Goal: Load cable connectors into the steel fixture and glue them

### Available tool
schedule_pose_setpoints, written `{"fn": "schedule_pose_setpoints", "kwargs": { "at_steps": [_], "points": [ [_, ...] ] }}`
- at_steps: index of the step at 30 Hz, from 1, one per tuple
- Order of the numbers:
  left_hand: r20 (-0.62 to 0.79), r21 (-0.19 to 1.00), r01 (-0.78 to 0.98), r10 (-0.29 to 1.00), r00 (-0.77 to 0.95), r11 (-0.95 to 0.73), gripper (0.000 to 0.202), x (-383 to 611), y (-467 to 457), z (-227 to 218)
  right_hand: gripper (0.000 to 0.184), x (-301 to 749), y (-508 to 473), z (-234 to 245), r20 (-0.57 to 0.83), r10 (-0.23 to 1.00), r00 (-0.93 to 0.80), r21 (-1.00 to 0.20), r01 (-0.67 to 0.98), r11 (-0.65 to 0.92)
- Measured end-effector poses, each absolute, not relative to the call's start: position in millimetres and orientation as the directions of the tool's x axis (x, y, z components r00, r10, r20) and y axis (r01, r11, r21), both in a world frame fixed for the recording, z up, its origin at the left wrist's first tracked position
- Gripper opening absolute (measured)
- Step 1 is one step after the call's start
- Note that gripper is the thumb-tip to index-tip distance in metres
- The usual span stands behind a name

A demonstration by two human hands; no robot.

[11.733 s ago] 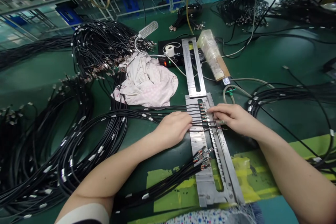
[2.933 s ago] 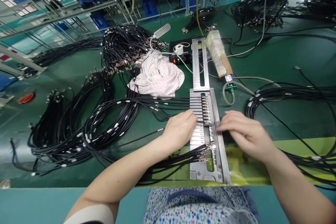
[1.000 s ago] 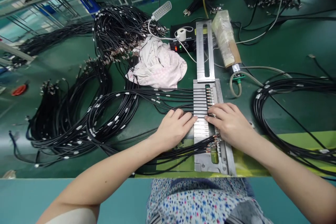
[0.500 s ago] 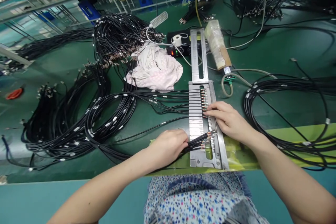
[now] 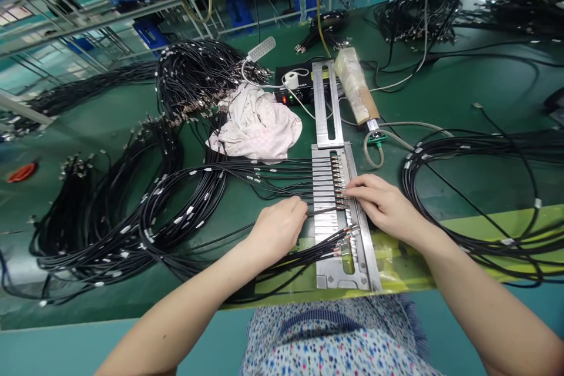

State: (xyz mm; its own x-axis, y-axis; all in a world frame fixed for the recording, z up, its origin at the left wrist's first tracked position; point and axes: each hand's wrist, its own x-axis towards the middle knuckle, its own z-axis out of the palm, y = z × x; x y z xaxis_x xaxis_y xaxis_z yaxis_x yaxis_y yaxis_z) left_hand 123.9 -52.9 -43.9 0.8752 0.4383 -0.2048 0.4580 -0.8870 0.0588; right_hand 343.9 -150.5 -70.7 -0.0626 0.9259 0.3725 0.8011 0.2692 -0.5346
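Note:
A long slotted metal fixture [image 5: 331,229] lies on the green bench in front of me. Several black cables [image 5: 282,171] lie side by side in its upper slots, their metal connector ends [image 5: 337,179] in a column. My left hand [image 5: 277,230] is closed, pinching one black cable [image 5: 324,210] just left of the fixture. My right hand [image 5: 384,207] rests on the fixture's right rail, fingertips pinched at that cable's connector end. A loose bunch of connector-tipped cables [image 5: 339,242] lies across the fixture's lower part.
Big coils of black cable [image 5: 132,211] fill the bench's left side, and another coil [image 5: 476,188] lies on the right. Behind the fixture are a crumpled white cloth [image 5: 258,126], a black control box [image 5: 293,87], a small lamp [image 5: 259,50] and a wrapped tool [image 5: 355,87].
My left hand has moved up from the loose bunch near the bench edge, bringing one cable to the slots. My right hand has stayed at the connector column.

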Motion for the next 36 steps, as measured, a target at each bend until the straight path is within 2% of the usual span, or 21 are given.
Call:
{"fn": "schedule_pose_setpoints", "kwargs": {
  "at_steps": [6, 19, 25, 28, 31, 33, 36],
  "points": [
    [-0.104, -0.073, 0.354, 0.361, 0.927, -0.932, 0.021, 122.7, -50.8, -49.0, 0.031, 342.9, -151.6, -70.0, 0.366, 0.928, -0.067, -0.534, 0.801, 0.268],
    [-0.168, -0.055, 0.316, 0.321, 0.932, -0.947, 0.019, 133.1, -38.2, -40.1, 0.034, 341.8, -150.5, -70.4, 0.31, 0.937, -0.161, -0.448, 0.845, 0.293],
    [-0.211, -0.051, 0.269, 0.273, 0.939, -0.962, 0.02, 135.0, -36.6, -38.5, 0.035, 341.0, -152.8, -67.9, 0.25, 0.934, -0.254, -0.252, 0.915, 0.316],
    [-0.149, -0.023, 0.273, 0.273, 0.95, -0.962, 0.019, 132.9, -36.3, -40.2, 0.027, 336.9, -152.0, -65.4, 0.226, 0.93, -0.291, -0.132, 0.936, 0.325],
    [-0.083, 0.031, 0.271, 0.268, 0.96, -0.962, 0.022, 129.2, -34.7, -45.8, 0.022, 333.5, -149.5, -64.5, 0.212, 0.926, -0.312, -0.065, 0.941, 0.332],
    [-0.071, 0.063, 0.237, 0.232, 0.97, -0.97, 0.031, 126.1, -33.2, -52.3, 0.022, 333.0, -148.3, -64.9, 0.214, 0.927, -0.308, -0.071, 0.942, 0.329],
    [-0.056, 0.056, 0.19, 0.187, 0.981, -0.98, 0.039, 122.5, -31.9, -62.4, 0.027, 333.5, -148.3, -66.3, 0.253, 0.928, -0.275, -0.151, 0.936, 0.318]
  ]
}}
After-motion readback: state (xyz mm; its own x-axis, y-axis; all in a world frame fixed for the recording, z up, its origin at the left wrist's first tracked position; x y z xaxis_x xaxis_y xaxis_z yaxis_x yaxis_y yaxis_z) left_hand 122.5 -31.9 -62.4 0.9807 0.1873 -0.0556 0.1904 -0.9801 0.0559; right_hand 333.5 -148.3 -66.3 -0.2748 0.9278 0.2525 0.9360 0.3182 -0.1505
